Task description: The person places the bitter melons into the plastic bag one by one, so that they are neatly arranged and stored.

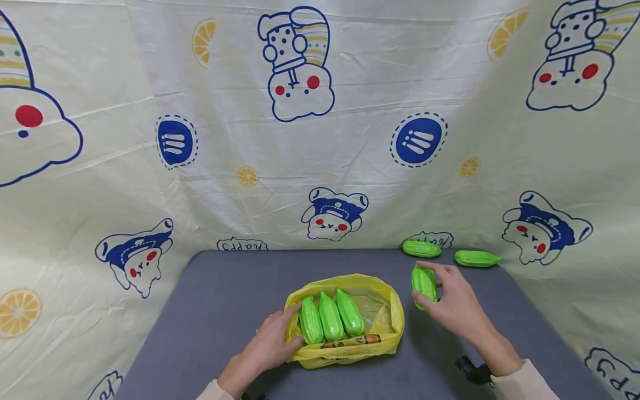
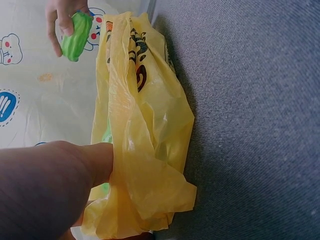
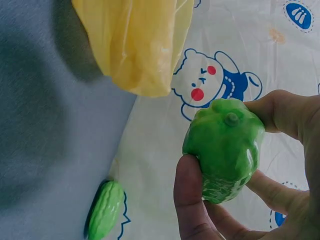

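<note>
Around the yellow bag, a hand could pass at eleven o'clock; the left hand blocks nine, the right hand three.

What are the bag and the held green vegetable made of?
Yellow bag: apparently thin plastic film with a soft sheen, judging by its fine creases.
Green vegetable in the right hand: perhaps moulded plastic or foam, glossy, given the bright highlights.

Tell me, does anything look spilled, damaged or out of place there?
Nothing stands out as spilled or damaged. Three green gourds lie side by side in the crumpled yellow bag, the right hand holds another, and two more lie near the far edge of the table.
</note>
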A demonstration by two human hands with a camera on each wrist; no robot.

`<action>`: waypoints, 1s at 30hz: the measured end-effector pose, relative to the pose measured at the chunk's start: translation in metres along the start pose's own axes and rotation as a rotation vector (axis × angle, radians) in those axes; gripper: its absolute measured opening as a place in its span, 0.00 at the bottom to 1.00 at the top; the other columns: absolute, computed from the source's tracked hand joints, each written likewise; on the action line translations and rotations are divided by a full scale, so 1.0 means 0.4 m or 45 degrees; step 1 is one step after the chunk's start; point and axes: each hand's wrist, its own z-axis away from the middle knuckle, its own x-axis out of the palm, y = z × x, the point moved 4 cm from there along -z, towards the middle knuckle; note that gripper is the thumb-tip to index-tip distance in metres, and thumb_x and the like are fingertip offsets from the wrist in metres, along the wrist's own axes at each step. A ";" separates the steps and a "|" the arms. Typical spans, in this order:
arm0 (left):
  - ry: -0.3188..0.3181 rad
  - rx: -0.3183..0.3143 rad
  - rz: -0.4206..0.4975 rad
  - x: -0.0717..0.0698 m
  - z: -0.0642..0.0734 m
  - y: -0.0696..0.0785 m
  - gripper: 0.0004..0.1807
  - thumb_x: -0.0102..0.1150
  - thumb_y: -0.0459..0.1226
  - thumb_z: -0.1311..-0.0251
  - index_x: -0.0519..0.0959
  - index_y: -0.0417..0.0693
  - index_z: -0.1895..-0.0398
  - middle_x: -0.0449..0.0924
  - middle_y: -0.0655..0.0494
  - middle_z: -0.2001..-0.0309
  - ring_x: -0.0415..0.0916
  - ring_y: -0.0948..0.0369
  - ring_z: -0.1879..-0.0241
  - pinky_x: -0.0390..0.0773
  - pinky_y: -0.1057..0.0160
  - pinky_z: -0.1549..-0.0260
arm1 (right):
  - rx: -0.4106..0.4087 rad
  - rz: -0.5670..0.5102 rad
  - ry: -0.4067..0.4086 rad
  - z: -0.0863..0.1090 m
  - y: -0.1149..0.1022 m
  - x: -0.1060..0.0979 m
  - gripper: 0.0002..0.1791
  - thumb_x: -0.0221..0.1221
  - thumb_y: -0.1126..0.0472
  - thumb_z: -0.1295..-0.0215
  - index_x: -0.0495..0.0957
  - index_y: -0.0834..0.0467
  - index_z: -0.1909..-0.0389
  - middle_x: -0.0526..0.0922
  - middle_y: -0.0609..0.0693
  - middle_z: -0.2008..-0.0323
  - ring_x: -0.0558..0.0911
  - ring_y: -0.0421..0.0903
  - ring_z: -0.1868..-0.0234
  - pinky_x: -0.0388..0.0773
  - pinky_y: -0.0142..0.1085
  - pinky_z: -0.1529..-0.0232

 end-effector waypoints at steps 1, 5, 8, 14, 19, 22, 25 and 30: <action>-0.001 -0.002 -0.001 0.001 0.000 0.000 0.42 0.74 0.39 0.30 0.74 0.43 0.13 0.85 0.30 0.30 0.82 0.28 0.31 0.82 0.22 0.41 | -0.005 -0.004 0.000 -0.001 -0.004 0.002 0.41 0.79 0.52 0.26 0.77 0.55 0.17 0.76 0.72 0.28 0.87 0.64 0.42 0.84 0.54 0.54; -0.001 -0.005 -0.007 0.002 0.001 -0.002 0.42 0.74 0.39 0.30 0.74 0.43 0.13 0.85 0.31 0.31 0.83 0.29 0.32 0.82 0.24 0.43 | -0.017 -0.014 -0.003 -0.003 -0.022 0.013 0.40 0.79 0.53 0.26 0.77 0.54 0.17 0.76 0.70 0.28 0.87 0.63 0.41 0.84 0.51 0.54; 0.000 -0.002 -0.007 0.003 0.002 -0.002 0.42 0.74 0.38 0.30 0.74 0.43 0.13 0.85 0.31 0.31 0.83 0.29 0.32 0.82 0.23 0.43 | -0.034 -0.029 -0.002 -0.006 -0.034 0.018 0.40 0.79 0.54 0.26 0.78 0.55 0.17 0.75 0.71 0.27 0.88 0.65 0.41 0.86 0.55 0.53; -0.006 0.020 0.015 -0.004 0.003 0.001 0.42 0.75 0.38 0.30 0.74 0.41 0.13 0.85 0.29 0.29 0.81 0.26 0.30 0.81 0.21 0.39 | -0.078 -0.030 0.022 -0.018 -0.055 0.019 0.39 0.79 0.56 0.26 0.78 0.54 0.17 0.76 0.70 0.26 0.89 0.64 0.42 0.87 0.56 0.51; -0.017 0.047 0.049 -0.013 0.005 0.000 0.43 0.76 0.37 0.29 0.73 0.40 0.13 0.83 0.27 0.27 0.79 0.23 0.27 0.77 0.20 0.30 | -0.109 -0.029 0.022 -0.025 -0.072 0.022 0.38 0.79 0.56 0.26 0.79 0.54 0.18 0.77 0.68 0.26 0.88 0.62 0.43 0.86 0.58 0.49; -0.031 0.035 0.063 -0.015 0.005 -0.004 0.43 0.76 0.37 0.29 0.72 0.40 0.12 0.82 0.27 0.25 0.77 0.24 0.25 0.75 0.20 0.27 | -0.121 -0.037 0.018 -0.030 -0.080 0.024 0.38 0.79 0.56 0.26 0.80 0.54 0.19 0.78 0.68 0.26 0.88 0.61 0.43 0.86 0.57 0.50; -0.042 0.024 0.065 -0.017 0.004 -0.005 0.43 0.76 0.38 0.28 0.72 0.41 0.12 0.83 0.29 0.26 0.78 0.25 0.26 0.77 0.22 0.27 | -0.124 -0.044 0.010 -0.035 -0.087 0.026 0.37 0.79 0.56 0.26 0.81 0.54 0.19 0.79 0.68 0.27 0.88 0.61 0.43 0.86 0.55 0.51; -0.056 0.014 0.062 -0.017 0.003 -0.005 0.44 0.75 0.39 0.27 0.70 0.43 0.10 0.82 0.29 0.25 0.79 0.27 0.25 0.79 0.24 0.28 | -0.129 -0.056 -0.007 -0.042 -0.097 0.034 0.35 0.79 0.57 0.26 0.82 0.54 0.20 0.80 0.68 0.28 0.89 0.61 0.43 0.86 0.51 0.53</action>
